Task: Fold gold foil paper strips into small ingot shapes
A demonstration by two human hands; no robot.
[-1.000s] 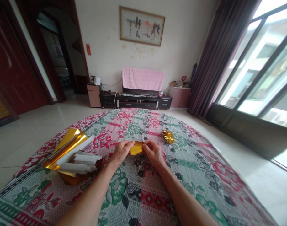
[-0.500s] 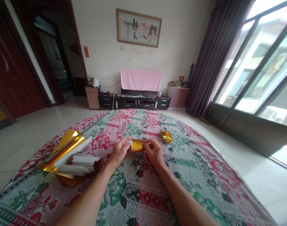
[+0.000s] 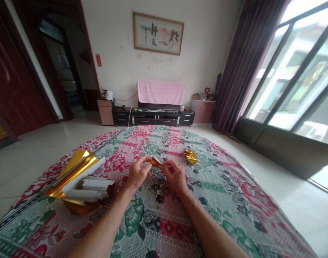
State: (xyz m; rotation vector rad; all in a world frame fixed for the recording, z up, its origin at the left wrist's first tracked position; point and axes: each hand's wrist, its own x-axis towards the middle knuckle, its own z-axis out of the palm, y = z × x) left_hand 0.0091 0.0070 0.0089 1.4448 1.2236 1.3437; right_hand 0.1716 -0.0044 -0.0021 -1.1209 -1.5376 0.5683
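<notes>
A small folded piece of gold foil paper (image 3: 156,163) is held up in front of me over the cloth, a pale edge showing along its top. My right hand (image 3: 175,176) pinches its right end between thumb and fingers. Beside the left end, my left hand (image 3: 137,173) has thumb and forefinger apart, their tips close to the paper; whether they touch it is hard to see. Right of my hands lies a bundle of folded gold foil pieces (image 3: 190,156).
On the left sit gold foil sheets (image 3: 80,168) and a stack of white-backed paper strips (image 3: 96,183). A flowered tablecloth (image 3: 177,229) covers the round table. Beyond it stand a low black TV cabinet (image 3: 145,120) and a pink cloth (image 3: 161,91) draped over a screen.
The gold paper has turned from showing its broad face to a narrower, tilted shape. My left hand's fingers have spread from their grip on its left end, while my right hand still pinches it.
</notes>
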